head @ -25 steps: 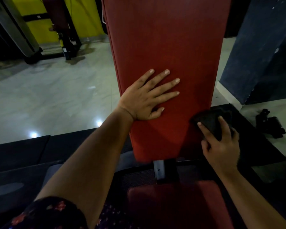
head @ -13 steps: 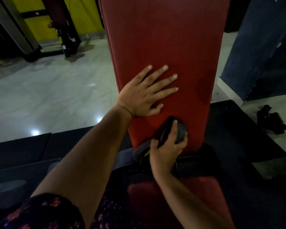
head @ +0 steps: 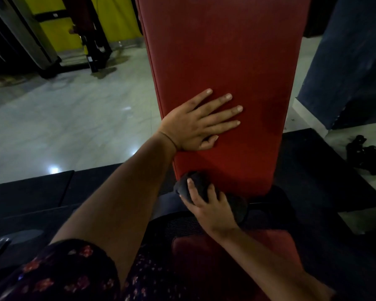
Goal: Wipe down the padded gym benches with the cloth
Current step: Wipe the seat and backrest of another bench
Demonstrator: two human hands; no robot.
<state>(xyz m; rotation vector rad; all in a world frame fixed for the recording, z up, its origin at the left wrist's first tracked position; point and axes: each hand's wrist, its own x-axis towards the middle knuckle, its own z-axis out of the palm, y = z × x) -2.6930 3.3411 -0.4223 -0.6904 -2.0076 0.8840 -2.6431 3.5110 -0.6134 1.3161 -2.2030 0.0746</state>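
Pale polished floor (head: 63, 118) is seen across the left half & at far right, w/ light spots reflected on it. The bench's red padded backrest (head: 226, 51) is stood upright at centre, filling the top-middle of the view. Its btm edge is set just above the red seat pad (head: 204, 257), which is seen low in the frame & partly hidden by the R forearm. Black rubber mats (head: 313, 170) are laid around the bench base. A dark blue pillar (head: 345, 61) is seen at upper right. A yellow wall (head: 59, 33) is seen at upper left, w/ a dark machine frame (head: 93, 40) in front of it. A floral sleeve (head: 63, 272) is seen at btm left.

L hand (head: 193, 124) is laid flat on the backrest's lower left part, fingers straight & spread; nothing is held. R hand (head: 213, 207) is curled over a dark cloth (head: 195, 185), which is gripped & pressed against the backrest's btm left corner. Part of the cloth is bunched out to the right of the hand.

A small black item (head: 366, 156) is left on the floor at far right, well apart from the bench; what it is can't be told.
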